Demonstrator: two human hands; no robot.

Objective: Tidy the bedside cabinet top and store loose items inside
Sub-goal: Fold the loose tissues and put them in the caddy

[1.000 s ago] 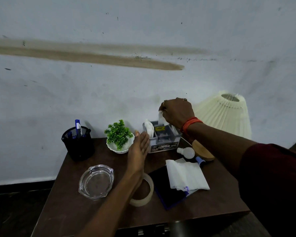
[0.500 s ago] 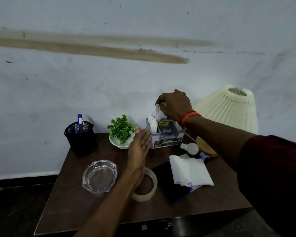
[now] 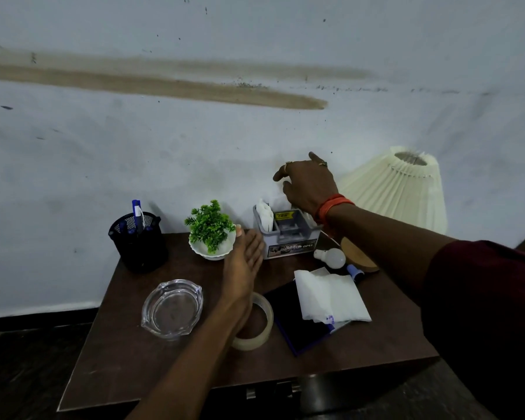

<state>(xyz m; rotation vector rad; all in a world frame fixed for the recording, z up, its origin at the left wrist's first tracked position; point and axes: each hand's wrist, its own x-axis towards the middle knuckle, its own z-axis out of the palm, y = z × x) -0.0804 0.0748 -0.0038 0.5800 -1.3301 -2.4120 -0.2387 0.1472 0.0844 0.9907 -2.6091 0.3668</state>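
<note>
Risen since half a second ago: right hand, then low over the organizer box with white paper in its fingers, now higher above the back of the box, fingers spread and loosely bent, gripping nothing. Placed much as before: left hand, flat, fingers straight and together, edge down on the tabletop, fingertips at the box's left front corner, contact unclear.

Counted on the tabletop:
- One gray organizer box at the back, near the middle, with one folded paper upright in its left compartment. More white paper faint under the right hand, too blurred to count.
- One plant in one white bowl, just left of the box.
- One black mesh pen cup at the back left, one tall blue pen standing out of it. Other blue tops lower inside, number unclear.
- One glass ashtray at the front left.
- One tape roll lying flat, partly under the left forearm.
- One dark notebook right of the roll, one white napkin lying across its right part.
- One bulb on its side between box and napkin, one small blue cap just beside it.
- One cream pleated lamp shade at the back right, over one wooden lamp base.
</note>
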